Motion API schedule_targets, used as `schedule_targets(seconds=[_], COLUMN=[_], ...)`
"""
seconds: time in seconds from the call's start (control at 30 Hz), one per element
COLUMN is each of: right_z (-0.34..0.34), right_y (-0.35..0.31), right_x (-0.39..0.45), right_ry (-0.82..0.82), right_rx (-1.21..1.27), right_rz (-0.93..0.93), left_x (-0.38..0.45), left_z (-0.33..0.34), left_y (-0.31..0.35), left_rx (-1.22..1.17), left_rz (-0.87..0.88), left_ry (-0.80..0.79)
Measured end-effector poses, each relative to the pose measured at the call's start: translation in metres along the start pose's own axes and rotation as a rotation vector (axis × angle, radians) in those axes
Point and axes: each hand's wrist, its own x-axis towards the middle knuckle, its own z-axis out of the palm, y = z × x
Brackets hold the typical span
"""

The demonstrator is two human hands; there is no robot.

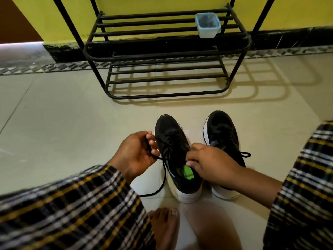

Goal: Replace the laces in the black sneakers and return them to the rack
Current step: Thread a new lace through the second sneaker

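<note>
Two black sneakers with white soles stand side by side on the floor, toes toward the rack. The left sneaker (pixel 173 141) has a green insole label showing. My left hand (pixel 137 154) grips a black lace (pixel 163 177) that runs from the shoe's eyelets and trails down onto the tiles. My right hand (pixel 207 163) pinches at the collar and tongue of the left sneaker, fingers curled. The right sneaker (pixel 222 134) sits behind my right wrist, with a lace end (pixel 245 154) sticking out to its right.
A black metal shoe rack (pixel 167 51) stands against the yellow wall ahead, with a pale blue plastic container (pixel 208 25) on its upper shelf. A bare foot (pixel 164 224) rests on the tiles near the bottom. Plaid sleeves fill both lower corners.
</note>
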Motion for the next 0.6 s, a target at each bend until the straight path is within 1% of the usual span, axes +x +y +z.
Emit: schedule_targets(seconds=[0.07,0.1,0.23,0.27,0.3,0.33,0.47,0.6], right_z=[0.002,0.003,0.013,0.014,0.016,0.018,0.023,0.026], right_y=[-0.002,-0.004,-0.005,-0.005,-0.006,-0.006,-0.006,-0.002], right_x=[-0.001,-0.001,-0.001,-0.001,-0.001,-0.001,-0.004,-0.005], right_ry=[-0.061,-0.075,-0.049,-0.047,-0.054,-0.063,-0.099,-0.115], right_rx=[-0.071,-0.097,-0.079,-0.065,-0.054,-0.042,-0.025,0.012], right_rz=[-0.001,0.005,0.067,0.079,0.085,0.087,0.074,0.08], left_x=[0.003,0.005,0.017,0.02,0.021,0.022,0.026,0.026], left_z=[-0.004,-0.006,-0.019,-0.023,-0.026,-0.026,-0.02,-0.02], left_y=[-0.007,-0.013,-0.045,-0.052,-0.056,-0.058,-0.054,-0.055], left_rx=[0.126,0.262,1.038,1.206,1.311,1.356,1.405,1.406], left_rz=[0.001,0.037,0.315,0.382,0.444,0.501,0.691,0.683], left_ry=[-0.006,0.011,0.079,0.085,0.093,0.093,0.072,0.069])
